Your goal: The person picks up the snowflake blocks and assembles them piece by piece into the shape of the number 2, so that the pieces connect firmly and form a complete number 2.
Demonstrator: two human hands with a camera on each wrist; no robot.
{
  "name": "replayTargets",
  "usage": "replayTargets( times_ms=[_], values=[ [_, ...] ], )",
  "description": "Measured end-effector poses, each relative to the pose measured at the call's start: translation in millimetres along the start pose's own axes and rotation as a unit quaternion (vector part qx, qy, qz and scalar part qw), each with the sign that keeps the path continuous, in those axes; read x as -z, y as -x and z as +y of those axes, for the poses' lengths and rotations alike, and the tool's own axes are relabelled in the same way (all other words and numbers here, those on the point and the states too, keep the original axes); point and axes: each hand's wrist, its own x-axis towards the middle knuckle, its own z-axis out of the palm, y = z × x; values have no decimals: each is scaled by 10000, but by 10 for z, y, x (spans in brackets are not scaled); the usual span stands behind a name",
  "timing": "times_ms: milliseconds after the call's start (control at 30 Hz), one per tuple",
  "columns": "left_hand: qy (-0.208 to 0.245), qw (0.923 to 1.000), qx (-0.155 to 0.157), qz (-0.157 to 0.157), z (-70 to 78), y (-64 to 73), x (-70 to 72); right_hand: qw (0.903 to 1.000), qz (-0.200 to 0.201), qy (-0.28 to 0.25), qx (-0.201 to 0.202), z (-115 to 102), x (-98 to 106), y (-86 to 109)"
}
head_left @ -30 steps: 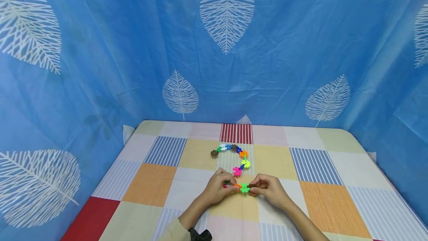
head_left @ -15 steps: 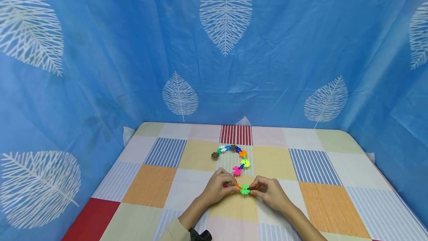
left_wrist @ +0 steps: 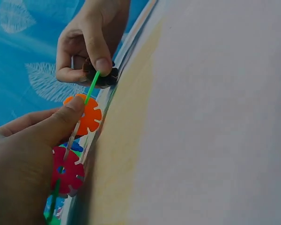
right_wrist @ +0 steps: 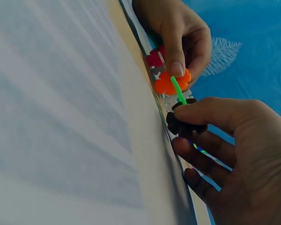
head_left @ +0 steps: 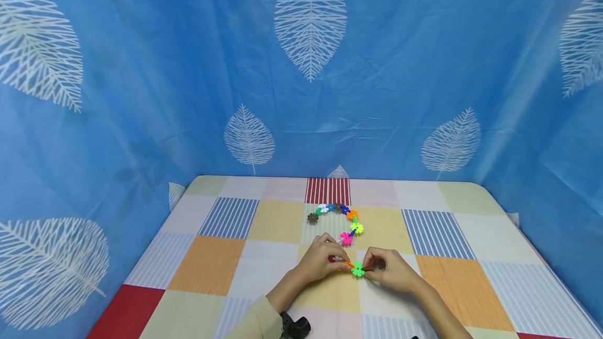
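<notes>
My left hand (head_left: 321, 260) pinches an orange snowflake disc (left_wrist: 90, 115) between thumb and fingers. A red snowflake disc (left_wrist: 69, 172) sits behind it on the same string, joined by a clear or white disc seen edge-on. Slotted beside the orange one is a bright green snowflake disc (head_left: 358, 269), edge-on in both wrist views. My right hand (head_left: 393, 272) pinches a dark brown snowflake disc (right_wrist: 182, 124) against the green disc's other side. Beyond the hands, a curved chain of discs runs from a pink disc (head_left: 346, 238) to a brown disc (head_left: 313, 218); its near end is hidden behind my left hand.
A patchwork-patterned cloth (head_left: 207, 263) covers the table. Blue curtain (head_left: 377, 67) with white leaf prints encloses the back and both sides. A black band (head_left: 296, 326) is on my left wrist.
Both hands have shifted slightly right with the held discs, and the curved chain has slid right too. The head view has tilted a little. Both pinches persist.
</notes>
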Motion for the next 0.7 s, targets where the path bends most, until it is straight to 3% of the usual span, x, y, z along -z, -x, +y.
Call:
replayTargets(
  times_ms=[133, 233, 367, 500, 700],
  values=[
    [-73, 9996, 249, 147, -20, 71, 135, 9999, 139, -24, 4, -199, -14, -39],
    [-47, 9975, 688, 155, -82, 158, 305, 9995, 281, 54, -91, -385, -41, -81],
    [230, 9882, 1440, -474, -178, 263, 507, 9987, 404, 163, -248, -446, -82, -107],
    [660, 9756, 1829, -1019, -250, 350, 575, 9981, 486, 237, -294, -395, -118, -99],
    [961, 9715, 1920, -1001, -272, 407, 599, 9975, 541, 317, -322, -105, -199, -126]
  ],
)
